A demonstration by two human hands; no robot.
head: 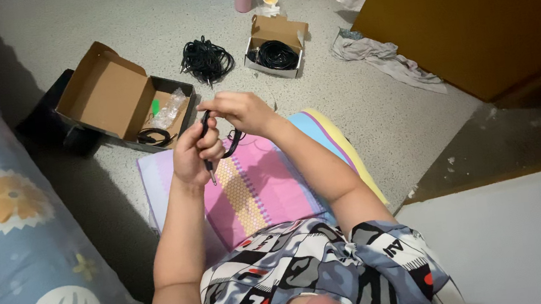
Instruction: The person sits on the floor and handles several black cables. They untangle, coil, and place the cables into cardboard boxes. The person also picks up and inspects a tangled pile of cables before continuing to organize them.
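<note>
I see my left hand (196, 154) clamped around a black cable (206, 145), its plug end poking out below the fist. My right hand (239, 111) pinches the same cable just above, fingers closed on it. Both hover over a pink mat (268, 192), near an open box (121, 97) and a cable pile (207, 59).

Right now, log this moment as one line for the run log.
left hand: holds black cable, plug end down | right hand: pinches same cable | below: pink mat | nearby: open cardboard box, loose cable bundle
</note>
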